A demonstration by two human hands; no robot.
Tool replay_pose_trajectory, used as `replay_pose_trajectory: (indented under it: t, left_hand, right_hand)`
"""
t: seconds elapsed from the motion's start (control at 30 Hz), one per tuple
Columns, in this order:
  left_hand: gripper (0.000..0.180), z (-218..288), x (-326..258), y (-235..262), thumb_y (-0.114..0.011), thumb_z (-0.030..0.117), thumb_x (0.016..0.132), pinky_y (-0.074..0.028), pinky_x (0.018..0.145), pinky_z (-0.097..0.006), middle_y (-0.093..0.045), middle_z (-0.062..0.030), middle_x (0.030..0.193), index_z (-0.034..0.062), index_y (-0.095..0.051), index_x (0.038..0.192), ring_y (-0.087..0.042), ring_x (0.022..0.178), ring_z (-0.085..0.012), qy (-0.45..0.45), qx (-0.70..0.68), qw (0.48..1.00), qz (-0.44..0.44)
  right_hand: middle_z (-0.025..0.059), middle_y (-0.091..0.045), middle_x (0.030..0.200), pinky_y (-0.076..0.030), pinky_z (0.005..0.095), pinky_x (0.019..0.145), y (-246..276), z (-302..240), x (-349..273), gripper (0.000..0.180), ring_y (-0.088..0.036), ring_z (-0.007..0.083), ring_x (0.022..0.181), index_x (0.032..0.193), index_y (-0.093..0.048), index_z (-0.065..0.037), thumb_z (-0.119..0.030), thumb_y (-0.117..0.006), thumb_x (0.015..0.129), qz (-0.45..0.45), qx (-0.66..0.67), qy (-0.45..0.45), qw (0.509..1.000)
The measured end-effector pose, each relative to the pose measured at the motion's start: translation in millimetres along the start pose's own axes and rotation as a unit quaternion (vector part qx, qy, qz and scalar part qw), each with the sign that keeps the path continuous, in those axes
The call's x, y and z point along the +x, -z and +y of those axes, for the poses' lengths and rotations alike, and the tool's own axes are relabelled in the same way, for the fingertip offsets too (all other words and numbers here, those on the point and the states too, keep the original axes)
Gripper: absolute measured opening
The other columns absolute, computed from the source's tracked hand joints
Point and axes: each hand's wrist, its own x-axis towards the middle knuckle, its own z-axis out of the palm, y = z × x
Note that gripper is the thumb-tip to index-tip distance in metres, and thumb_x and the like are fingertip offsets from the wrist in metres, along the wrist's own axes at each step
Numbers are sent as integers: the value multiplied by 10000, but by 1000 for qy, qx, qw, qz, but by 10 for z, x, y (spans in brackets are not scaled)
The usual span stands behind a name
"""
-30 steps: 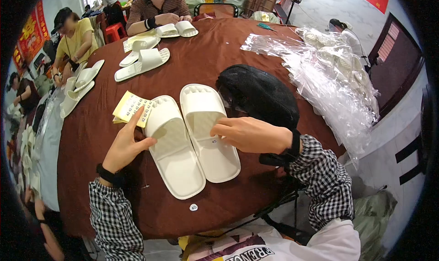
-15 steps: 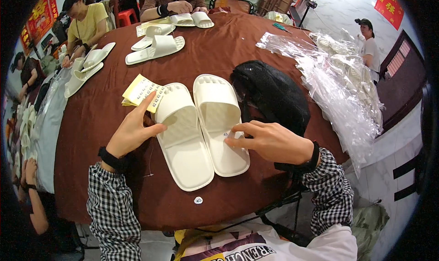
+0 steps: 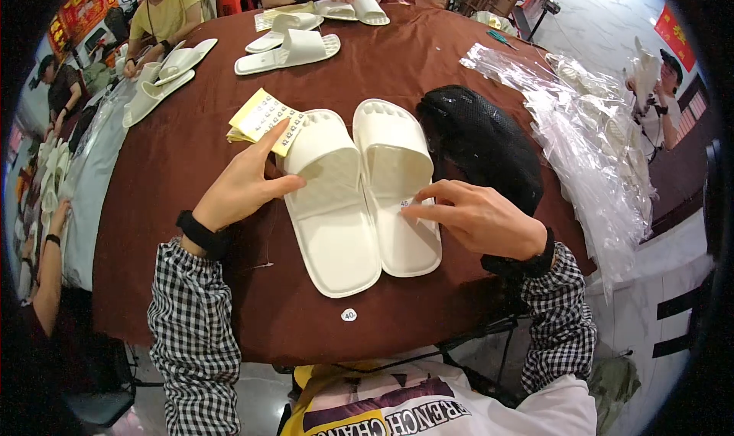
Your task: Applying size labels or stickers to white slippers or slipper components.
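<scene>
Shifted up and right in the head view, white slippers [image 3: 338,245] lie on brown cloth [image 3: 287,329]. Left hand [image 3: 243,184]: lower fingers hidden, thumb and index spread wide, index on yellow labels [image 3: 264,117]. Right hand [image 3: 482,218]: fingertips at a small sticker [image 3: 404,204]; whether pinching, I can't tell.

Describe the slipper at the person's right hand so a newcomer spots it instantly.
Start with the brown-covered table; at its near side, find a pair of white slippers. Take the slipper on the right, at the right hand: it bears a small round sticker, while none shows on its twin.
</scene>
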Motion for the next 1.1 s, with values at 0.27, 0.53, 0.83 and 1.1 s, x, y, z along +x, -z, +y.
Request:
replay_pose_trajectory:
  t: [0.27,0.53,0.83,1.1]
  left_hand:
    - [864,-88,-15,-8,-745,239,800,-466,887,-315,-582,-211,1235,-15,-289,1489,-582,989,-212,-61,66,995,43]
    - [857,-133,-13,-36,-740,231,805,-468,914,-321,-558,-238,1266,-29,-284,1483,-588,1076,-247,-106,76,990,58]
    - [874,0,-44,-19,-731,231,821,-346,1099,-360,-443,-253,1430,-5,-242,1505,-455,1315,-308,-20,17,1000,14]
    - [849,-156,20,-114,-743,225,802,-488,836,-333,-577,-226,1143,-61,-293,1462,-584,936,-244,-113,63,989,72]
  right_hand:
    - [137,-564,1173,-549,361,799,20,-51,17,572,-618,286,977,1263,-597,-135,72,-582,729,-4,-6,0,1000]
    - [142,-552,1157,-540,386,839,48,-78,64,556,-596,316,1032,1285,-563,-107,67,-551,757,-25,12,-20,999]
    - [144,-564,1147,-536,393,859,14,-24,42,575,-600,321,1031,1294,-554,-126,69,-557,753,3,21,16,1000]
    - [146,-557,1144,-555,391,817,85,-95,48,577,-611,314,1016,1288,-573,-114,81,-559,746,-30,20,-27,999]
